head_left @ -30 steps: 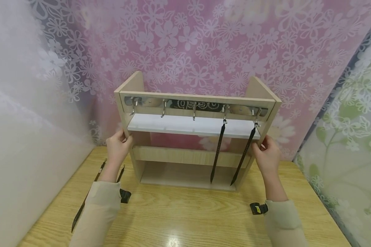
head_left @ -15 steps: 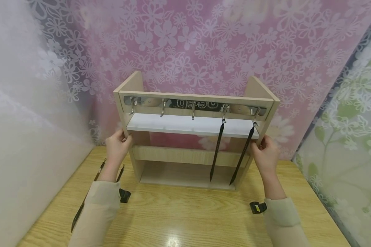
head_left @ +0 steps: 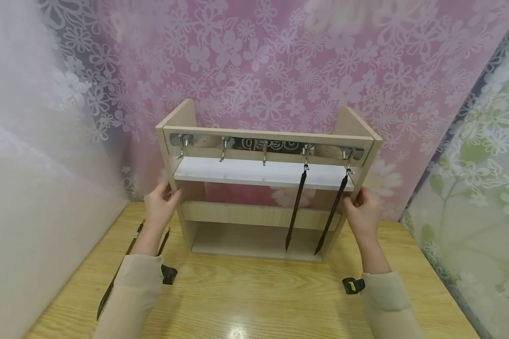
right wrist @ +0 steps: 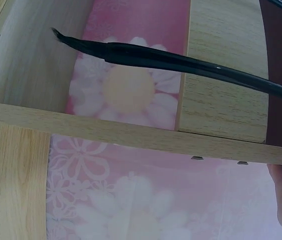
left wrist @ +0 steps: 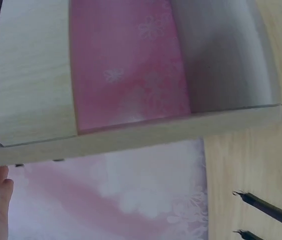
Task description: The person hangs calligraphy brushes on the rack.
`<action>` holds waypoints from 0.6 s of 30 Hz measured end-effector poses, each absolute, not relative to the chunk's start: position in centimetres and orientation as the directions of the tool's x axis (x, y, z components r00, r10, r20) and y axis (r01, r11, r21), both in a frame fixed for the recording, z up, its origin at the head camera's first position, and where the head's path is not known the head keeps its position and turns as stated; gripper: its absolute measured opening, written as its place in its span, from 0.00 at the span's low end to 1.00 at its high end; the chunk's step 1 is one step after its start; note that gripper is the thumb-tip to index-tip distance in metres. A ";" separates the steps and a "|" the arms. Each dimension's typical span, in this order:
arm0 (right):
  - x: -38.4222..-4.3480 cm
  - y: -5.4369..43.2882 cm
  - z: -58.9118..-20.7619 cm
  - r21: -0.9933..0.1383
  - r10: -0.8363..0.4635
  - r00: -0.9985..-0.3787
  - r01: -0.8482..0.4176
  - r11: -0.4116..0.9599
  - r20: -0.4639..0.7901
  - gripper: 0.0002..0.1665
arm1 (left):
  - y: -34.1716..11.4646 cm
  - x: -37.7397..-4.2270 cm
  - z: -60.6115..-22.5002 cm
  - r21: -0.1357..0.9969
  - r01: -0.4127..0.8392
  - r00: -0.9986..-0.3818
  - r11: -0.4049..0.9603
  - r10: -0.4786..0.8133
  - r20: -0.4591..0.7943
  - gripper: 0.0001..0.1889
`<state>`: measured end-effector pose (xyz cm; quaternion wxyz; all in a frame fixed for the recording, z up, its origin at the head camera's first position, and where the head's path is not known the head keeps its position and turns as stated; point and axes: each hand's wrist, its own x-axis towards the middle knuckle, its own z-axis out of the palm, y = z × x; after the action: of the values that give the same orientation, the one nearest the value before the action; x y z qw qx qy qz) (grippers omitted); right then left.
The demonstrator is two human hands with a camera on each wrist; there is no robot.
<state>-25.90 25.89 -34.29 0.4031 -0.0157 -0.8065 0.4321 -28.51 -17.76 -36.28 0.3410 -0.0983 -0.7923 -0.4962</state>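
Observation:
A pale wooden desk shelf [head_left: 254,214] stands on the table with a metal hook rail [head_left: 214,141] along its upper front. My left hand [head_left: 160,207] pinches the front edge of its left side panel [left wrist: 131,137]. On the opposite side, my right hand [head_left: 363,214] grips the right side panel [right wrist: 106,130], thumb at the front edge. Two dark calligraphy brushes [head_left: 296,212] hang tips down from the two rightmost hooks. In the right wrist view, one hanging brush [right wrist: 155,58] crosses the shelf opening. The far fingers of both hands are hidden behind the panels.
Two more brushes [head_left: 119,270] lie on the wooden table [head_left: 254,296] at the left, partly under the left forearm. Behind the shelf hangs a pink floral cloth [head_left: 263,61]. A white wall [head_left: 46,165] borders the left; a green floral cloth [head_left: 471,212] borders the right.
The shelf's right side has shifted very slightly left, the right hand with it. The hanging brushes sway a little. Both hands keep their grip on the side panels.

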 end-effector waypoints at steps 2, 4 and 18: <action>-25.9 25.9 -34.3 -0.710 0.375 -0.673 -0.325 0.624 0.638 0.13 | -18.0 -28.4 -36.7 0.722 0.495 -0.752 0.484 -0.178 0.635 0.18; -25.9 25.9 -34.3 -0.716 0.375 -0.676 -0.331 0.614 0.634 0.13 | -18.4 -28.1 -37.1 0.729 0.478 -0.764 0.490 -0.179 0.620 0.19; -25.7 25.9 -34.2 -0.724 0.352 -0.703 -0.334 0.604 0.618 0.14 | -20.9 -26.0 -40.3 0.780 0.362 -0.833 0.511 -0.198 0.517 0.24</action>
<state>-25.73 25.95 -34.19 0.3855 -0.0058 -0.8084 0.4449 -25.96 -20.91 -40.29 0.2848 -0.0498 -0.8212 -0.4920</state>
